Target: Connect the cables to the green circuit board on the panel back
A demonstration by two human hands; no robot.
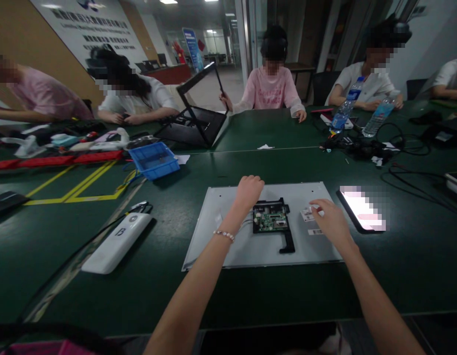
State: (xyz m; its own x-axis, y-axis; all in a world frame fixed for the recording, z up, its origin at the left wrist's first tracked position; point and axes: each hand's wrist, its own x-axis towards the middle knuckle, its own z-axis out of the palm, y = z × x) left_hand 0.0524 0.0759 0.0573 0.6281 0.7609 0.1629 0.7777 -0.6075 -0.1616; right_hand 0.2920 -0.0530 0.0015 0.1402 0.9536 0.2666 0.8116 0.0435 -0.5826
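A pale flat panel (221, 212) lies in front of me on the table. On its middle sits a green circuit board (267, 222) in a black plastic bracket (287, 241). My left hand (248, 190) is closed above the bracket's upper left corner, its fingertips turned away and hidden. Thin wires run from the board's left side beneath my left wrist. My right hand (324, 214) hovers over the panel's right side, thumb and forefinger bent together beside a white label (307, 215). Whatever either hand may hold is not visible. A second label (315, 231) is just below the first.
A phone (361, 209) lies right of the panel. To the left are a white power bank (119, 241) with a cable and a blue basket (154, 160). Two bottles (347, 106) stand behind tangled black cables (358, 148). Across the table, a person holds a black frame (199, 113).
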